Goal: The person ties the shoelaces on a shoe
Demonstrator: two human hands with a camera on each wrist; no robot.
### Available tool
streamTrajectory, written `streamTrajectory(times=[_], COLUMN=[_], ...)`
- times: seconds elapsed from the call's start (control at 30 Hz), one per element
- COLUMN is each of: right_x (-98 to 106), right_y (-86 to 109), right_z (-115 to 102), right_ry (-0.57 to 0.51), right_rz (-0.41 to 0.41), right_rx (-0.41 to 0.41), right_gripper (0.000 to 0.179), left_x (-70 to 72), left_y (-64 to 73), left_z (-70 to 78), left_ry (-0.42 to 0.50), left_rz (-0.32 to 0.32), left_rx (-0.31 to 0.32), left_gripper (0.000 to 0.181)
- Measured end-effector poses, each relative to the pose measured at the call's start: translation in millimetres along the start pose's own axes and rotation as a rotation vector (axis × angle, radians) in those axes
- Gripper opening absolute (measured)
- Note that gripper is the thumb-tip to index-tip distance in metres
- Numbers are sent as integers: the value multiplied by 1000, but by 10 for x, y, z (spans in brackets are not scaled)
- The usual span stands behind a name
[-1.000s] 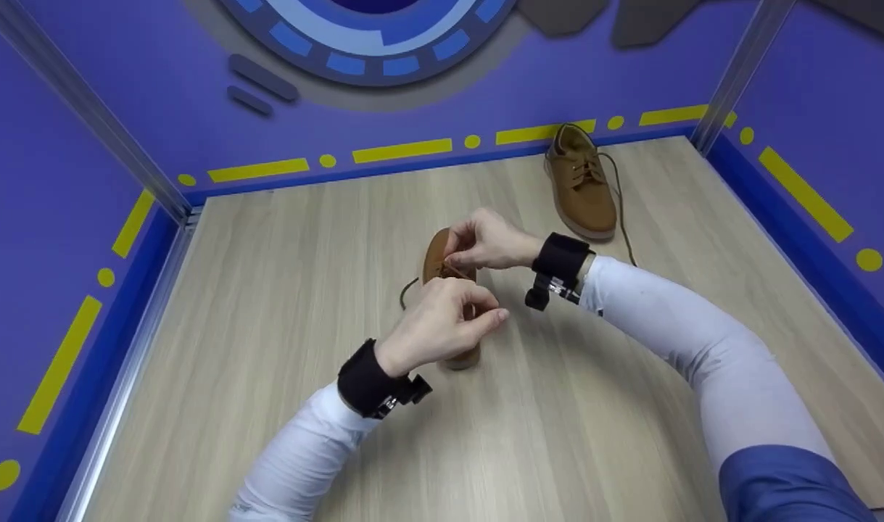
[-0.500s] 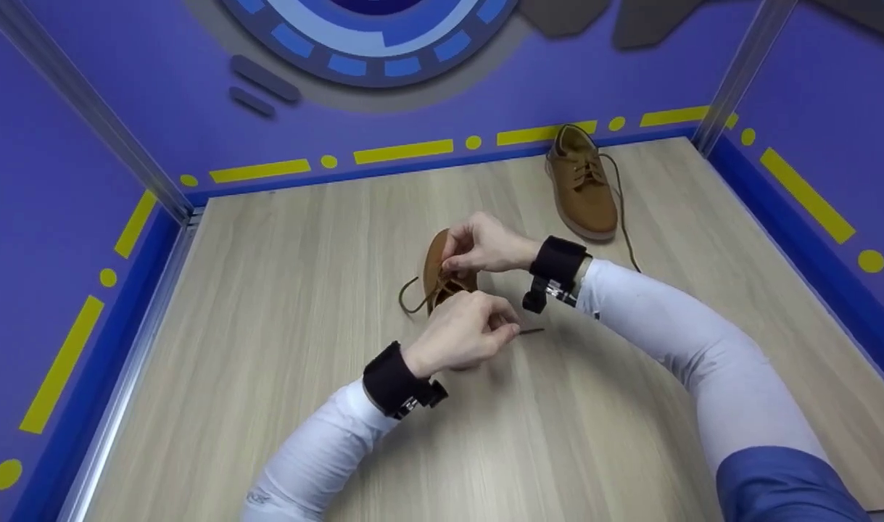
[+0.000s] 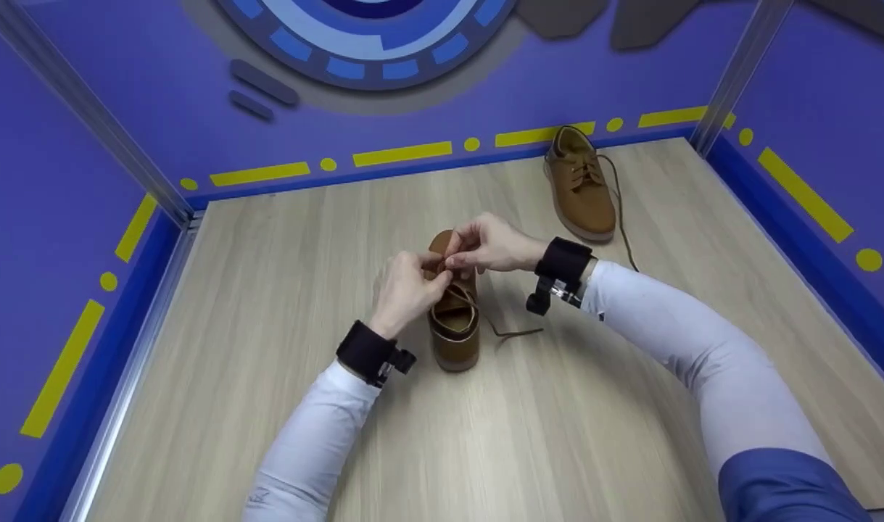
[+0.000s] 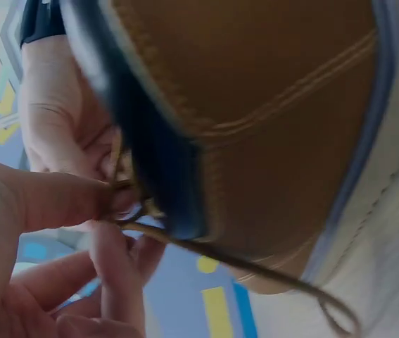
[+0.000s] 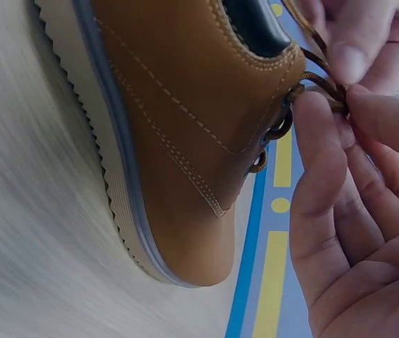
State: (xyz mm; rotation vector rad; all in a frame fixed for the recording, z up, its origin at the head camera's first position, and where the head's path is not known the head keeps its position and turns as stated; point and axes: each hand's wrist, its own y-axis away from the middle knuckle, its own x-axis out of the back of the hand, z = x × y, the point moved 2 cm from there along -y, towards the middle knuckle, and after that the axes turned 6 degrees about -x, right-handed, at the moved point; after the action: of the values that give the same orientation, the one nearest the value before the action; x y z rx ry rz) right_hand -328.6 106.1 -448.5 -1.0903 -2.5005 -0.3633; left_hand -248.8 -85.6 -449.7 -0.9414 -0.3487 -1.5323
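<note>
A brown leather shoe [image 3: 456,351] stands on the wooden table, its toe away from me and its heel near. Over its laced front both my hands meet. My left hand [image 3: 404,290] comes in from the left and pinches a brown shoelace [image 4: 255,267] between thumb and forefinger. From the right, my right hand [image 3: 496,244] pinches the shoelace at the crossing near the top eyelets. The right wrist view shows lace loops [image 5: 315,74] running into both hands' fingertips; the fingers partly hide the crossing. A loose lace end [image 3: 521,333] lies right of the shoe.
A second brown shoe [image 3: 585,192], its lace trailing down its right side, stands at the back right near the wall. Blue panels with yellow marks [image 3: 402,151] enclose the wooden table [image 3: 282,290] at the back and on both sides.
My left hand has swung from over the shoe's heel, up and left, to the right hand at the laces. The shoe's opening now shows. The right hand has hardly moved.
</note>
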Motion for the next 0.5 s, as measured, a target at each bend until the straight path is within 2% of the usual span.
streamTrajectory(times=[0.27,0.5], right_x=[17,6], right_y=[42,55], right_z=[40,77], right_ry=[-42,-94], right_rz=[18,21], right_rx=[-30,-59], right_gripper=[10,11], left_x=[-66,-90], left_y=[-35,-49], left_z=[-21,-65], left_ry=[-29,7], left_rz=[33,19], left_rx=[-57,-48], left_gripper=[22,19])
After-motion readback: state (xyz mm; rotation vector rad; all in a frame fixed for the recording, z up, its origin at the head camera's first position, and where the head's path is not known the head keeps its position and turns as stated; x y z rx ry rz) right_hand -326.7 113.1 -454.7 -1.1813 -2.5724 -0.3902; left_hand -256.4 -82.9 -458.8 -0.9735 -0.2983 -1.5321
